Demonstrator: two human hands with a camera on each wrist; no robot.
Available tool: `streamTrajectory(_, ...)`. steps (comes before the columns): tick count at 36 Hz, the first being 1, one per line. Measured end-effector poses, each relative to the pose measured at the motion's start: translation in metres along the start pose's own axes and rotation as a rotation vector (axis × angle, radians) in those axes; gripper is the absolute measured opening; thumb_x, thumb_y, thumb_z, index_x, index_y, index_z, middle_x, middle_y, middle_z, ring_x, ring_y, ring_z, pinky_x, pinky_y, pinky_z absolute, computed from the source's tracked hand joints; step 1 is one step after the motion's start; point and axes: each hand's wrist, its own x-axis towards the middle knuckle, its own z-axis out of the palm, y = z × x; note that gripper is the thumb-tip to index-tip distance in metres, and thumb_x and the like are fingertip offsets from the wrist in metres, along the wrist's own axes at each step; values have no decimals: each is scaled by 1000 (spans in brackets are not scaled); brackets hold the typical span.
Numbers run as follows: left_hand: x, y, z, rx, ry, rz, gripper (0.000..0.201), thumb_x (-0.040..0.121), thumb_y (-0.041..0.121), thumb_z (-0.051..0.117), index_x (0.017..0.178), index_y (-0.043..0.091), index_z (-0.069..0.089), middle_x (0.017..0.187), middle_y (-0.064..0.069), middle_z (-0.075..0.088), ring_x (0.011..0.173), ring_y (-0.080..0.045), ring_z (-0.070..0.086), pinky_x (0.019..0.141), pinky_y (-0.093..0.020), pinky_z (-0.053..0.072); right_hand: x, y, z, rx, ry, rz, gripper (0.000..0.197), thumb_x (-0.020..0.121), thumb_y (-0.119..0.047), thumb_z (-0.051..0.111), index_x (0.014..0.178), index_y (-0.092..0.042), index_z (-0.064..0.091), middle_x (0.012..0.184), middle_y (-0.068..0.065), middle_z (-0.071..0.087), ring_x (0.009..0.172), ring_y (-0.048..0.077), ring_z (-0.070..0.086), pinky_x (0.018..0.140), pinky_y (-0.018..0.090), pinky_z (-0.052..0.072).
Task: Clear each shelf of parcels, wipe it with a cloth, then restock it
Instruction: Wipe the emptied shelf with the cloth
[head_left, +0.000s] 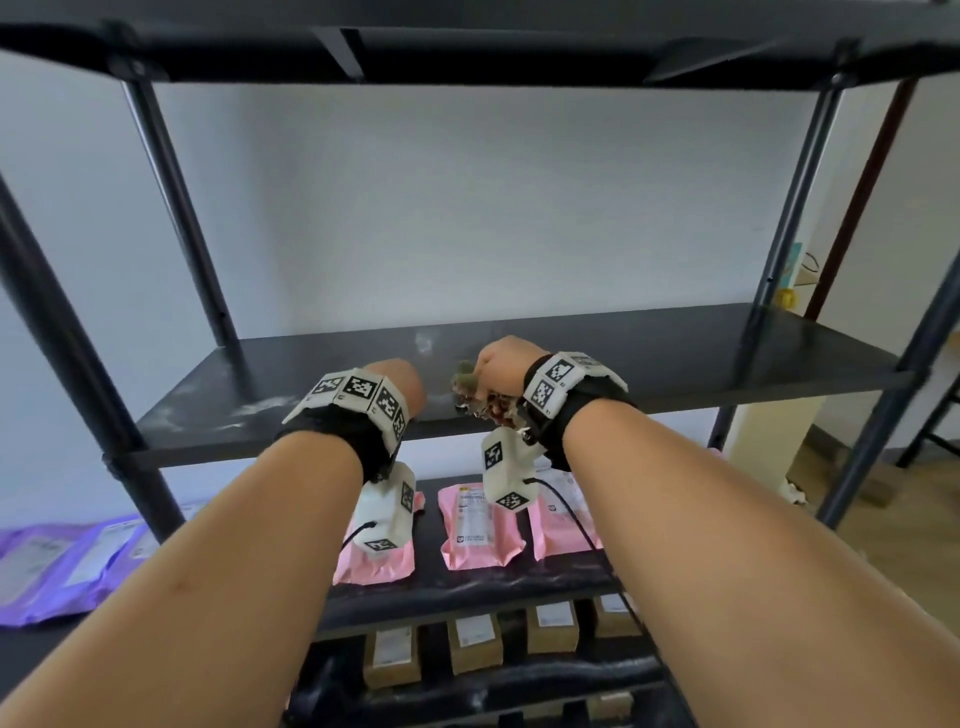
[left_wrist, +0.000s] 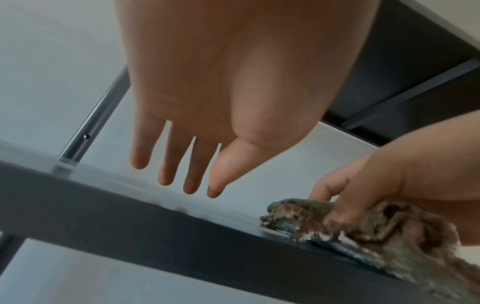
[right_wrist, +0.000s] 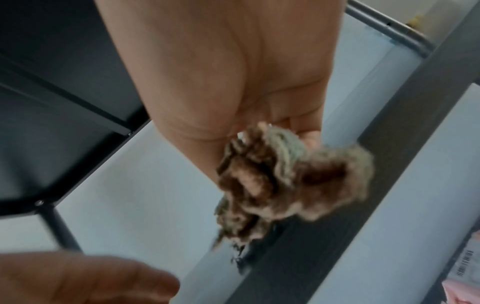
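Observation:
The black shelf (head_left: 649, 353) in front of me holds no parcels and shows pale dusty smears. My right hand (head_left: 501, 366) grips a bunched brown-and-grey cloth (head_left: 475, 395) just above the shelf's front edge. In the right wrist view the cloth (right_wrist: 283, 181) hangs crumpled from the curled fingers (right_wrist: 306, 131). My left hand (head_left: 402, 382) hovers beside it on the left, holding nothing. Its fingers (left_wrist: 166, 170) point straight out over the shelf edge (left_wrist: 130, 222) in the left wrist view, where the cloth (left_wrist: 363, 226) and right hand (left_wrist: 389, 181) also show.
Pink parcels (head_left: 480, 525) lie on the shelf below, and small brown boxes (head_left: 475, 642) on the one under that. Purple parcels (head_left: 62, 566) lie on a surface to the left. Black uprights (head_left: 182, 208) frame the shelf, and another shelf (head_left: 467, 41) hangs overhead.

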Motion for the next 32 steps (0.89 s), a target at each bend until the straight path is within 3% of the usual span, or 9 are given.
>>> streamTrajectory(2,-6,-5,-5,2,21,17,30,90,18,54,115,5,64,118,-10,63,108,-31,61,93,-38,50,0,9,-6,169,45,27,35,86,-17,66,120,-9,65,120,8,65,75,9,60,59,16,47)
streamTrajectory(4,-11,-7,-10,15,8,36,29,90,16,53,115,5,64,118,-10,63,109,-31,61,94,-37,49,2,15,-16,184,165,104,30,88,-18,62,116,-7,65,117,10,65,89,17,63,71,22,50)
streamTrajectory(6,-1,-13,-5,6,7,22,27,90,17,51,111,7,65,116,-8,64,106,-29,61,92,-36,49,2,26,-23,153,252,204,18,90,-21,58,93,-5,66,97,10,66,83,26,62,73,31,48)
streamTrajectory(10,40,-26,12,-38,40,-21,26,86,19,53,105,12,68,113,-5,66,102,-25,63,89,-35,51,12,41,-23,-128,139,267,22,76,-31,70,72,-10,69,79,4,71,74,26,67,80,38,55)
streamTrajectory(15,18,-19,-11,-5,26,-46,25,87,23,54,106,14,68,114,-1,67,104,-22,63,91,-35,51,17,14,-27,-286,5,108,26,78,-37,68,67,-16,58,72,-3,60,79,26,63,85,38,54)
streamTrajectory(18,12,-11,-22,-32,47,-30,30,94,16,46,116,5,63,120,-4,62,112,-26,59,95,-35,48,43,-7,-20,-290,-30,30,34,85,-36,64,58,-18,52,76,-1,63,87,29,67,85,35,53)
streamTrajectory(21,22,-4,-35,-22,130,-23,34,98,9,37,125,2,58,129,-10,58,119,-27,55,98,-32,44,69,-22,-13,-257,-44,-56,42,82,-35,72,43,-22,61,61,-11,52,89,26,68,87,37,55)
streamTrajectory(29,30,-2,-51,2,107,-71,33,97,3,35,118,-1,60,125,-13,59,114,-27,58,94,-31,45,104,8,-46,-318,35,33,34,86,-39,64,62,-16,60,77,2,68,79,23,67,83,32,56)
streamTrajectory(32,32,-3,-49,49,44,-59,27,95,2,42,113,-1,62,117,-10,63,108,-26,61,91,-29,49,122,28,-49,-362,-18,58,23,87,-39,61,93,-18,69,89,-2,67,90,23,65,90,33,52)
